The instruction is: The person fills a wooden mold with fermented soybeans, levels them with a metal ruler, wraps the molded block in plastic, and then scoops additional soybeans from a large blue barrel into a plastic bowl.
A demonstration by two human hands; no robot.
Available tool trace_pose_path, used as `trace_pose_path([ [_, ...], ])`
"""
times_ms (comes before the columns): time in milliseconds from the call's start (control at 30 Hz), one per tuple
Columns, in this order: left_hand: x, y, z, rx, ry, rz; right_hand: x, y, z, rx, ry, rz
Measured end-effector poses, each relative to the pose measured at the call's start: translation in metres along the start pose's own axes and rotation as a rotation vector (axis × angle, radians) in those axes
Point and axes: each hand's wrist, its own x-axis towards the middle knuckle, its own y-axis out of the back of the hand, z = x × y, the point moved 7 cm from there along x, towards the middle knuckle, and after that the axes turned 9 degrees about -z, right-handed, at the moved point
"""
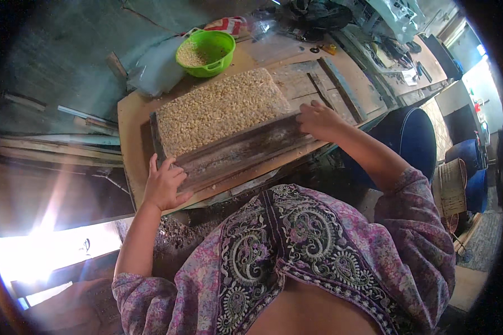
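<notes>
- I see the wooden tabletop (pixel 341 72) carrying everything, reaching well beyond both grips.
- The wooden tray (pixel 235 148), packed flat with pale grains, lies between my two hands.
- The green bowl (pixel 205 52) of the same grains stands beyond the tray, well apart from either grip.
- My left hand (pixel 163 184) grips the tray's near-left corner, fingers curled over its edge.
- My right hand (pixel 318 120) rests fingers-down on the tray's right end; grip looks loose.
</notes>
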Motion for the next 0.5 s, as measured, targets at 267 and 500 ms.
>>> trace_pose_path([
  [267, 0.007, -0.003, 0.004, 0.047, 0.000, -0.072, 0.001, -0.027, -0.003, -0.166, -0.011, -0.054],
  [500, 0.035, 0.021, 0.042, -0.108, -0.032, 0.050, 0.027, 0.017, -0.029, 0.212, -0.086, 0.009],
])
